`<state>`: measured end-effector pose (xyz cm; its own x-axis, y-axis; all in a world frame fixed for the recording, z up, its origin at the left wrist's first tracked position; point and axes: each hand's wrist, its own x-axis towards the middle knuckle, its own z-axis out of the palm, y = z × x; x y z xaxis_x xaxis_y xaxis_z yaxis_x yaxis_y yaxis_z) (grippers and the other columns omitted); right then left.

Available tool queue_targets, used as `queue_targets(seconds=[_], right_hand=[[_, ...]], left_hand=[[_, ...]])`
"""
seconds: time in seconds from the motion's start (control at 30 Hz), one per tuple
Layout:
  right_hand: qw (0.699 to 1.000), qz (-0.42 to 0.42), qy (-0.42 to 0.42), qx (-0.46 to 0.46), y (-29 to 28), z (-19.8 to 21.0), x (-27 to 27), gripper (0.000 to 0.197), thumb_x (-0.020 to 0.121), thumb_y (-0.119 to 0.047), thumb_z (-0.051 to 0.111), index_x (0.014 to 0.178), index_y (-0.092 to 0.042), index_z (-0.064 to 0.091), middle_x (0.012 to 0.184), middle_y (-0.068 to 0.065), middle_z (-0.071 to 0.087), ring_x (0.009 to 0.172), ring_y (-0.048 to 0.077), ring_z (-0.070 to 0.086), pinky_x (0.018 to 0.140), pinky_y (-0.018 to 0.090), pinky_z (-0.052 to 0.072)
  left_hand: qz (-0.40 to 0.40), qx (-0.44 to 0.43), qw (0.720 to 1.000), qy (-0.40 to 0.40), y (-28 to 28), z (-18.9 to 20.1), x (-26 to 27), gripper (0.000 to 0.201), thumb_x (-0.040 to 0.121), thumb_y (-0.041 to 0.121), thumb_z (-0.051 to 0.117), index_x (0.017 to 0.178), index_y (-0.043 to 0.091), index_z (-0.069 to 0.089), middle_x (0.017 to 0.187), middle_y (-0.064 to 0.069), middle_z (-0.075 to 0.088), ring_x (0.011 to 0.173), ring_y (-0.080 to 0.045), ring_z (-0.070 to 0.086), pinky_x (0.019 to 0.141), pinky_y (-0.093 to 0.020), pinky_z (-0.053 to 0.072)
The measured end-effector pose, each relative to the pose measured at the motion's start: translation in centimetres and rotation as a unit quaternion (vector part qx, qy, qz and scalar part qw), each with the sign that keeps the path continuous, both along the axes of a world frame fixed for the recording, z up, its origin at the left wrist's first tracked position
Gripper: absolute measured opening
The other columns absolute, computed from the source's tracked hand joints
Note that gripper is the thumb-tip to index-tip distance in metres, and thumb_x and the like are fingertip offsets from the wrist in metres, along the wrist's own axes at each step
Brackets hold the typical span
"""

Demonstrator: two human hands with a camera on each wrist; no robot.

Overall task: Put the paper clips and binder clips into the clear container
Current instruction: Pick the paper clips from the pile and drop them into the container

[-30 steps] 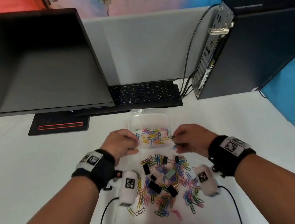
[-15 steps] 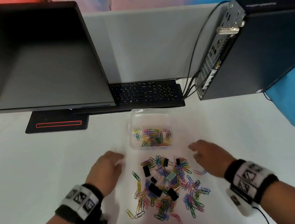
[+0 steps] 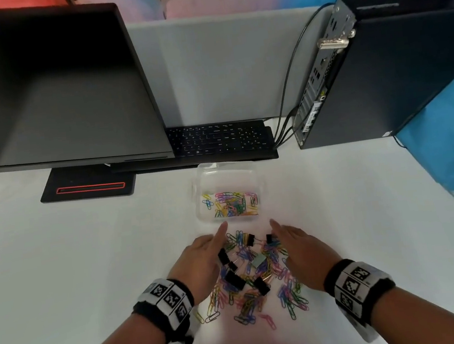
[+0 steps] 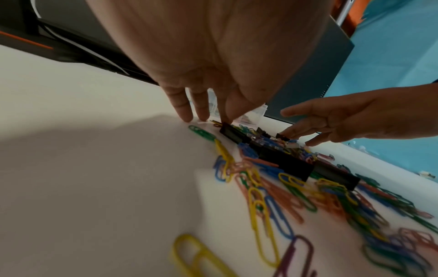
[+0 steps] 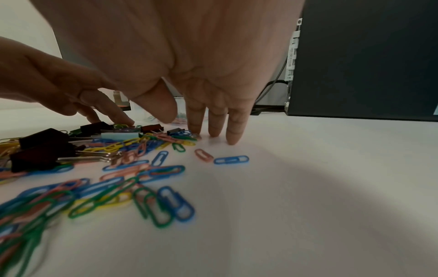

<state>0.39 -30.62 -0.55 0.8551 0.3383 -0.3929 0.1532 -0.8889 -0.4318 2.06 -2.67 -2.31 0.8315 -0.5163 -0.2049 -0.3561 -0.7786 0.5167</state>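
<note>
Now, far on the left stands a big dark monitor [image 3: 49,90] on the white table [image 3: 62,275]. Its black stand [image 3: 89,186] has a red line on it.

Nearer, the left hand [image 3: 202,262] lies at the left edge of the pile. Its fingers [image 4: 182,106] are straight and a little spread, and the tips touch the table. It holds nothing.

Between the two hands lies a heap of paper clips [image 3: 248,291] in many colors: blue, yellow, green, pink. Black binder clips [image 3: 234,280] sit on top of the heap, and one pale binder clip [image 3: 258,261] lies in the middle. In the left wrist view, one black binder clip is just beside the left fingertips.

Just past the heap, farther away, sits the clear container [image 3: 226,172]. It is open on top and has some colored paper clips inside. Behind it is a black keyboard [image 3: 219,140].

The right hand [image 3: 303,253] lies at the right edge of the pile. Its fingers [image 5: 233,129] are straight too, with the tips down on the table, and they grip nothing.

Far on the right stands a black computer box [image 3: 395,67] with cables [image 3: 289,80] going into its back.
</note>
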Motion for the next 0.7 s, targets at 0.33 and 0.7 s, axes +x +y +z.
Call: queue_targets(seconds=[0.33,0.7], right_hand=[[0.996,0.015,-0.041,-0.084,-0.7,-1.5,-4.0,0.065,0.091,-0.017,0.043,0.15,-0.014,0.017,0.16,0.007,0.012,0.147,0.027,0.006,0.118,0.039,0.017],[0.994,-0.007,-0.039,-0.102,0.3,-0.4,-4.2,0.068,0.086,-0.02,0.046,0.149,-0.017,0.021,0.153,0.002,0.026,0.142,0.026,0.019,0.111,0.04,0.032]], left_hand=[[0.017,0.07,0.997,-0.043,0.8,-0.5,-1.2,0.07,0.086,0.014,0.047,0.15,0.024,0.02,0.142,-0.006,0.044,0.127,-0.029,0.037,0.098,-0.045,0.043],[0.0,0.183,0.982,-0.049,-1.4,0.2,-0.4,0.054,0.084,0.02,0.054,0.136,0.024,0.039,0.142,0.0,0.034,0.118,-0.025,0.037,0.09,-0.038,0.042]])
